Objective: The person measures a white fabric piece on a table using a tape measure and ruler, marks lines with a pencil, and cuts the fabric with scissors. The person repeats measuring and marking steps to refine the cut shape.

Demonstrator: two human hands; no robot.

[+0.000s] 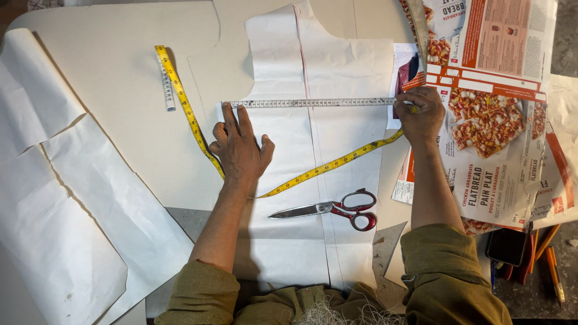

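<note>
A white paper pattern piece (pixel 337 66) lies on a large cream sheet (pixel 120 78). A yellow measuring tape (pixel 180 99) is stretched across the piece, its white reverse side (pixel 313 103) showing along the taut span. My left hand (pixel 239 147) lies flat with fingers spread, pinning the tape's left end on the paper. My right hand (pixel 419 114) pinches the tape at the piece's right edge. The slack part of the tape (pixel 328 165) runs diagonally under both hands. Red-handled scissors (pixel 334 209) rest closed on the paper below.
Torn white paper sheets (pixel 66 204) lie at the left. Flattened printed food cartons (pixel 500 114) cover the right side. Orange pencils (pixel 551 259) and a dark phone (pixel 506 245) sit at the lower right. Olive sleeves (pixel 445 277) and frayed fabric are at the bottom edge.
</note>
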